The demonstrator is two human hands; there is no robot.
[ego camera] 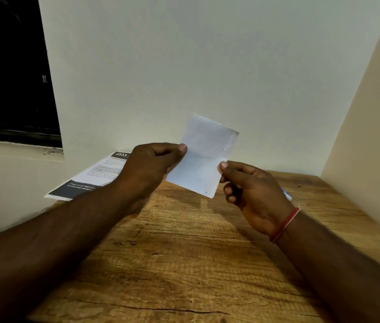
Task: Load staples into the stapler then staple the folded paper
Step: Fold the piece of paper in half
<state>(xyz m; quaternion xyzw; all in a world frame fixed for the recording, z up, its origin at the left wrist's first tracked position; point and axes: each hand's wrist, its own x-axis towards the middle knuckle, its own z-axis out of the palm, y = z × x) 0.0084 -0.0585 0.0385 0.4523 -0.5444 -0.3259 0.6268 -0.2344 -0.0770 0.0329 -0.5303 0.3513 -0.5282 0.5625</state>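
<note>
I hold a small folded white paper (204, 157) up above the wooden table (184, 264), tilted, with both hands. My left hand (148, 166) pinches its left edge between thumb and fingers. My right hand (251, 194) pinches its right edge lower down. Thin dark marks that look like staples run along the paper's upper right edge. No stapler shows in view. A small blue and white object (286, 194) peeks out behind my right hand; I cannot tell what it is.
A printed sheet (95, 176) with dark bands lies at the table's back left, partly over the edge. White walls close the table in behind and on the right. A dark window (12, 71) is at the upper left.
</note>
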